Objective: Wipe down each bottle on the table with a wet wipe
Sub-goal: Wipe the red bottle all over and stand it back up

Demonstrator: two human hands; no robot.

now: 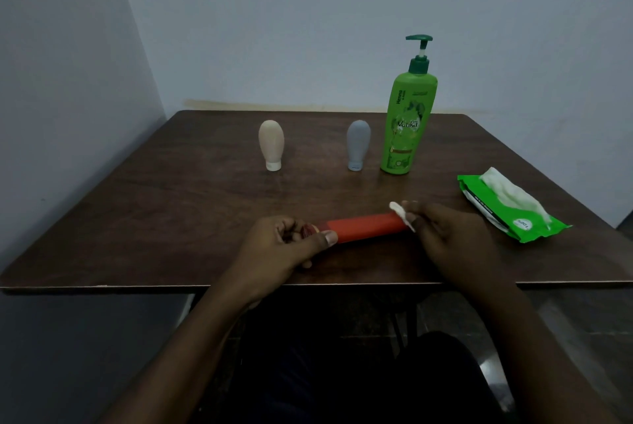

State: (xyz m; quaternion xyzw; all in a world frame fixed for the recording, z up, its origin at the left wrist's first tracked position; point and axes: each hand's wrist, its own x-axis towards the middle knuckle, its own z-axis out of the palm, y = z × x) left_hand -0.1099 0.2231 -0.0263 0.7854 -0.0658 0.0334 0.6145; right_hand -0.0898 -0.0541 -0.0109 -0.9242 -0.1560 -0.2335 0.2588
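Observation:
A red tube-shaped bottle (366, 226) lies sideways just above the table's near edge. My left hand (284, 245) grips its capped left end, thumb on top. My right hand (445, 235) holds a folded white wet wipe (401, 214) against the bottle's right end. Farther back stand a beige squeeze bottle (271, 144) and a grey squeeze bottle (358, 144), both cap down, and a tall green pump bottle (407, 122).
A green pack of wet wipes (507, 214) lies at the right of the dark wooden table (171, 211), a white wipe sticking out of its top. Walls close off the left and the back. My lap is under the near edge.

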